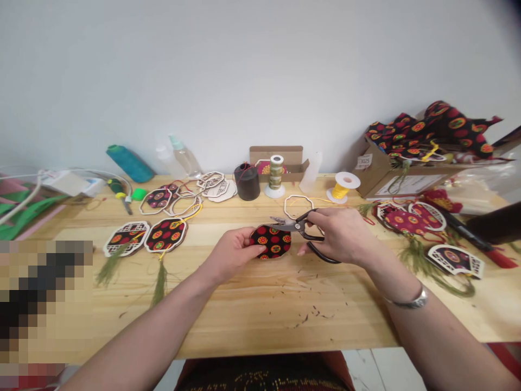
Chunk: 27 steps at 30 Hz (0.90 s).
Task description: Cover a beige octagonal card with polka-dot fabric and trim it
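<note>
Pinched in my left hand [236, 251] is a rounded piece of black fabric [272, 243] with red and orange flower prints, held just above the wooden table [228, 320]. My right hand [342, 233] grips black-handled scissors [302, 227]. Their blades point left and lie along the fabric's upper edge; how far the blades are parted cannot be made out. Dark snippets [313, 314] are scattered on the wood in front of my hands. Just behind the scissors lies a pale scalloped frame [299, 206].
Finished-looking tasselled ornaments [166, 234] lie to the left. Behind stand a black thread spool [247, 182], a green-gold spool [275, 176] and a yellow spool [343, 187]. At the right, a cardboard box [380, 176] holds patterned fabric, with more ornaments [455, 260] before it.
</note>
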Motion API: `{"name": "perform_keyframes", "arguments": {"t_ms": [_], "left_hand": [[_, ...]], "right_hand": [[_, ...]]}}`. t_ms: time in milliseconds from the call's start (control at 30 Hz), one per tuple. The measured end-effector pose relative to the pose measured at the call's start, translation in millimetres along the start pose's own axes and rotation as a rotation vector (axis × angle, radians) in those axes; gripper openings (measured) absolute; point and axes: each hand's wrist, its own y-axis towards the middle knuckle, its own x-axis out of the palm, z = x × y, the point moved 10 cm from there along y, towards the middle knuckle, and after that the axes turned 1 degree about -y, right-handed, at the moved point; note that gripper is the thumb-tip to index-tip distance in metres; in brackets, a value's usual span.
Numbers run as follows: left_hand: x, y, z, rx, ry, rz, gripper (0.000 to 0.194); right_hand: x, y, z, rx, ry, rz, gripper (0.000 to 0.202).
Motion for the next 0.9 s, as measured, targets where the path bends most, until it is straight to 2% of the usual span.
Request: {"name": "perform_keyframes", "arguments": {"t_ms": [200,733,900], "left_hand": [[1.5,0.9,-0.7,-0.009,-0.013,-0.021,0.029],[4.4,0.5,1.1,0.002,-0.003,-0.042,0.027],[4.0,0.2,0.6,0.004,0.005,-0.038,0.026]], "right_hand": [[5.0,-0.1,4.0,0.028,-0.035,-0.053,0.045],[0.5,0.8,-1.3,-0.053,-0.044,0.011,0.046],[3.3,1.2,2.2,-0.036,-0.045,-0.013,0.046]]}}
